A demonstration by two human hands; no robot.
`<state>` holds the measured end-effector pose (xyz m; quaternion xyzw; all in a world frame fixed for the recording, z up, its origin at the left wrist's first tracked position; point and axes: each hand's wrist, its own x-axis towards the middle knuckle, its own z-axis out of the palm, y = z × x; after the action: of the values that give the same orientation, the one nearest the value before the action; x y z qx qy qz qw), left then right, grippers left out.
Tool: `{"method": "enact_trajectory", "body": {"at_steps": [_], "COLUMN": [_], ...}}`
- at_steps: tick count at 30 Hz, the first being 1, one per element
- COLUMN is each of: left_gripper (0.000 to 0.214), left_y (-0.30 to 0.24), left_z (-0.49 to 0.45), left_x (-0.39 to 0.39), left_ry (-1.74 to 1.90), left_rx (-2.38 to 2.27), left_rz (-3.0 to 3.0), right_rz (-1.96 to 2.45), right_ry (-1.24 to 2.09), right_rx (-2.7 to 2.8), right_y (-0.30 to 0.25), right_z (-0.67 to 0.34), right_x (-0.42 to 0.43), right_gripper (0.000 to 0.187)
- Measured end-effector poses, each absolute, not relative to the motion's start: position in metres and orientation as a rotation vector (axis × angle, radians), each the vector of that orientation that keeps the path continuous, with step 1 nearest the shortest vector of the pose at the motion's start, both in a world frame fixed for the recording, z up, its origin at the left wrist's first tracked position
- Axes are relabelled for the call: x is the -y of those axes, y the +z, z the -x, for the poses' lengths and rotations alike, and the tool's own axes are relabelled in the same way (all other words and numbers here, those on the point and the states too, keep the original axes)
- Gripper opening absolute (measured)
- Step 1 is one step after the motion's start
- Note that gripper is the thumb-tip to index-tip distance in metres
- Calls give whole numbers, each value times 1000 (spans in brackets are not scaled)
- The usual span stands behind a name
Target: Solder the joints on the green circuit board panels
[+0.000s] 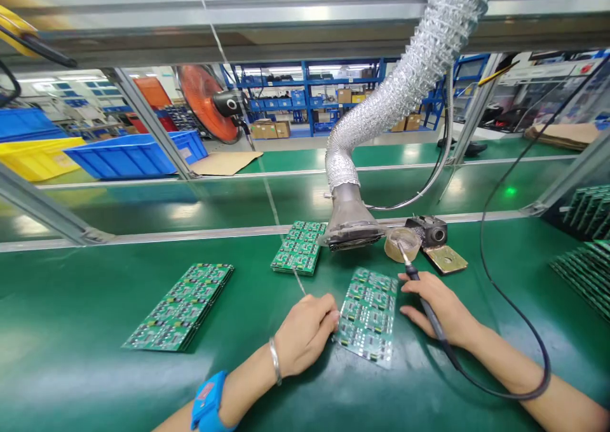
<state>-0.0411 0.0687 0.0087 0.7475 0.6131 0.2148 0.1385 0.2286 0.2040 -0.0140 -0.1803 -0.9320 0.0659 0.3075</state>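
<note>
A green circuit board panel (366, 314) lies between my hands, slightly blurred. My left hand (307, 333) is closed, with its thumb and fingertips at the panel's left edge. A thin strand of solder wire (269, 197) runs down from above into this hand; the grip itself is hidden. A soldering iron (431, 317) lies across the fingers of my right hand (443, 308), its tip in a round tin (403, 244). The right index fingertip is beside the panel's upper right edge. Stacks of similar panels lie left (183, 305) and behind (300, 248).
A fume extractor nozzle (352, 219) hangs low behind the panel on a silver duct (381, 108). An iron stand with a sponge tray (445, 259) stands behind my right hand. The iron's black cable (512, 308) loops over my right forearm. More boards (584, 276) stand far right.
</note>
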Motion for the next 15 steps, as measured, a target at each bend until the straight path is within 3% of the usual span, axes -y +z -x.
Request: {"method": "enact_trajectory", "body": {"at_steps": [5, 10, 12, 15], "left_gripper": [27, 20, 17, 17], "left_y": [4, 3, 5, 7], "left_z": [42, 37, 36, 37], "left_x": [-67, -64, -63, -65], "left_ry": [658, 689, 664, 666], "left_rx": [-1657, -1445, -1366, -1335], "left_rz": [-2176, -2221, -2195, -2135], "right_rz": [550, 415, 381, 458], "right_ry": [170, 326, 332, 280], "right_rx": [2399, 2605, 2631, 2582], "right_y": [-20, -11, -9, -10], "right_z": [-224, -217, -221, -233], "right_x": [-194, -179, -187, -204], "right_gripper": [31, 65, 63, 45]}}
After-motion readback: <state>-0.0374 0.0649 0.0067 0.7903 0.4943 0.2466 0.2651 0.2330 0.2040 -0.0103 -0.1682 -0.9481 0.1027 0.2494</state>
